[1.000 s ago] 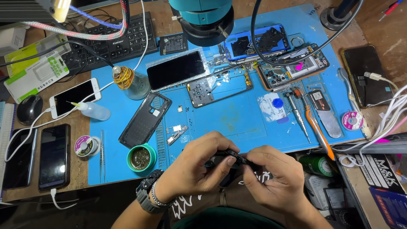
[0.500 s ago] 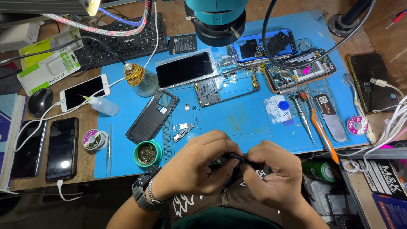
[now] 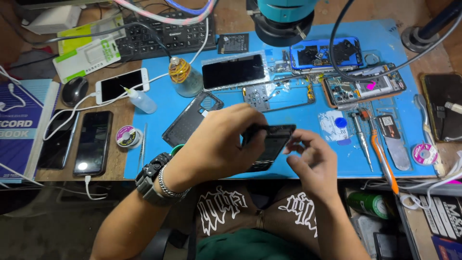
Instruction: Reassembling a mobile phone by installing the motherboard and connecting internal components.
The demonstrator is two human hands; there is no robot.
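Left hand [image 3: 219, 147]: knuckles up, wrist at 7 o'clock, fingers curled, pinching the dark phone [image 3: 269, 144] along its top edge. Right hand [image 3: 313, 161]: at the phone's 3 o'clock, fingertips loosely bent, touching its right edge.

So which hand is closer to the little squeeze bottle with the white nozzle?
Left. The left hand grips the dark phone part, right of and below the squeeze bottle. The right hand is farther right.

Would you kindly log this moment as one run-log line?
left hand: grips black phone | right hand: fingertips at its edge | over blue mat
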